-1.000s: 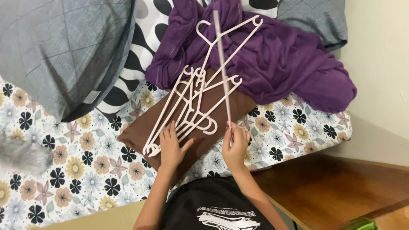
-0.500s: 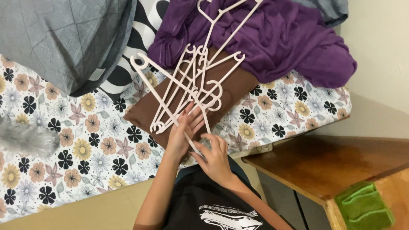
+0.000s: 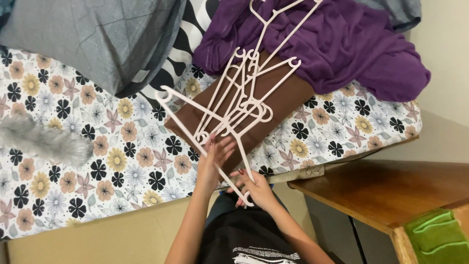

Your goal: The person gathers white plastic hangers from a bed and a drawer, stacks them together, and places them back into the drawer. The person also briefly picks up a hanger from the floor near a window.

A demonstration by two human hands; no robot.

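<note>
Several pale pink plastic hangers [image 3: 239, 98] lie in a loose stack on a folded brown cloth [image 3: 283, 100] on the bed. My right hand [image 3: 256, 188] grips the lower end of one pink hanger [image 3: 195, 134], which is lifted out of the stack and angled toward me. My left hand [image 3: 215, 159] rests with fingers spread against the same hanger near its middle. A purple garment [image 3: 342, 44] is heaped beyond the brown cloth, with one more hanger [image 3: 273, 19] lying on it.
The bed carries a flower-patterned sheet [image 3: 97, 161], a grey pillow [image 3: 93, 39], a black-and-white patterned cushion [image 3: 171, 63] and a grey furry item [image 3: 44, 142] at the left. A wooden table [image 3: 386, 188] stands at the right, with a green cloth [image 3: 435, 234] beside it.
Both hands have drawn one hanger out of the stack and toward me. The right hand moved down off the bed to hold the hanger's end. The view shifted right.
</note>
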